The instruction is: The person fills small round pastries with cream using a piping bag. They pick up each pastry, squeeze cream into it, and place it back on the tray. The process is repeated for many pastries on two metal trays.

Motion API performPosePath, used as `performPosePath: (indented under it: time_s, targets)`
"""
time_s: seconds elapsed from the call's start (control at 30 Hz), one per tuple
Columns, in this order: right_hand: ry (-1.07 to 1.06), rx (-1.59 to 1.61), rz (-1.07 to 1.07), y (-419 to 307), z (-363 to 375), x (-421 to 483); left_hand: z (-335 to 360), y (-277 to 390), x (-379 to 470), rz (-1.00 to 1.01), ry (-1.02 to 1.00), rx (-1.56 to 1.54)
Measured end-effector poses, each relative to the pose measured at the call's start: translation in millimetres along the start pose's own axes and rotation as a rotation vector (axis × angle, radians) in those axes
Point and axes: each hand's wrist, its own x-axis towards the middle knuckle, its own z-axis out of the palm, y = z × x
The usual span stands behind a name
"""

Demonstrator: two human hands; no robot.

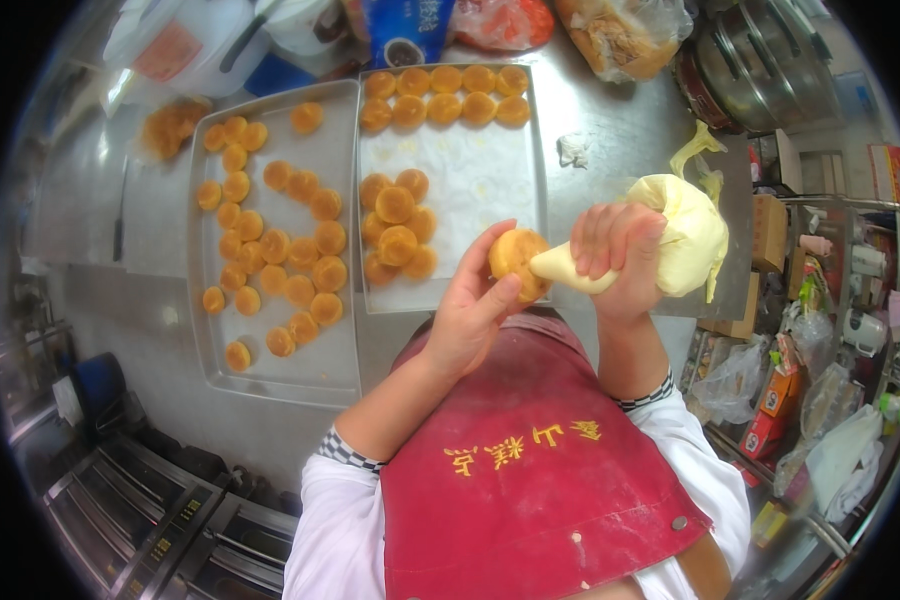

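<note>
Between the fingers and thumb of my left hand (474,304) is a round golden bun (516,253), its flat underside turned towards my right side. My right hand (616,251) squeezes a piping bag (679,225) filled with pale yellow cream. The bag's tapered tip touches the bun's underside; whether it has gone in is hard to tell. Beneath and beyond my left hand lies a lined baking tray (480,180), with two rows of buns (444,94) at its far end and a heaped cluster of buns (396,225) along its left side.
A second metal tray (277,382) with many scattered buns adjoins on the left. A crumpled scrap of paper (572,151) rests on the steel table (607,112). Bagged goods (622,34) and a blue packet (407,30) line the back. Crowded shelves (817,300) stand at the right.
</note>
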Motion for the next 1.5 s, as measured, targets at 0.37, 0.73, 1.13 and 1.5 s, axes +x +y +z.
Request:
performPosePath:
  time_s: [0.37,0.73,1.13,1.5]
  targets:
    - [0.014,0.119,-0.022,14,0,-4,-12,-8,0,0.118,0.058,0.179]
    - [0.086,0.264,0.007,15,-3,-1,-136,-42,-38,0.447,0.827,1.179]
    - [0.042,0.191,0.118,21,-3,-3,-184,-64,-39,0.398,1.038,1.776]
    - [-0.333,-0.285,0.591,18,-22,-17,-161,-43,-36,0.235,1.022,1.891]
